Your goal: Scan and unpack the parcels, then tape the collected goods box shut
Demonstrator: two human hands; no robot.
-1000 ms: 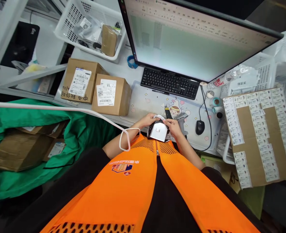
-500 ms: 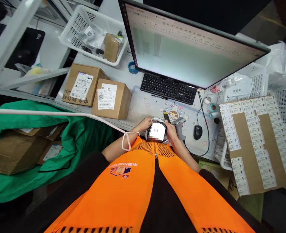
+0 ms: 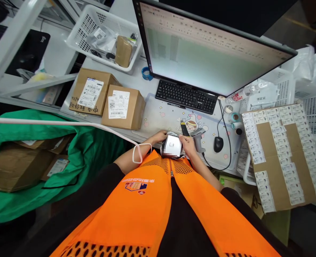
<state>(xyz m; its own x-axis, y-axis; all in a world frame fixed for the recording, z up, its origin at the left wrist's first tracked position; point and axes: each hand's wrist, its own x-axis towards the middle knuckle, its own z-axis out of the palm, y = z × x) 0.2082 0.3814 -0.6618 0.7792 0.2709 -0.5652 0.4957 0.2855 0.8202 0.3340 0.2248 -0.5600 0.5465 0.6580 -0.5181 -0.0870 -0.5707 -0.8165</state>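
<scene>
A small dark parcel with a white label [image 3: 171, 145] sits at the desk's near edge, just above my orange vest. My left hand [image 3: 159, 136] grips its left side with fingers curled. On the parcel's right side my right hand [image 3: 188, 144] is closed around it. A grey handheld scanner [image 3: 197, 137] lies on the desk mat right beside my right hand.
Two labelled cardboard boxes [image 3: 111, 101] stand on the desk to the left. Keyboard [image 3: 187, 95], monitor [image 3: 208, 50] and mouse [image 3: 218, 144] lie ahead. A white basket [image 3: 104, 35] holds packets. A cardboard sheet covered in labels [image 3: 280, 153] leans at right. Green sack with boxes [image 3: 40, 157] at left.
Both hands have turned the parcel slightly, so the label now faces more upward. The white strip seen above the parcel a second ago is out of sight.
</scene>
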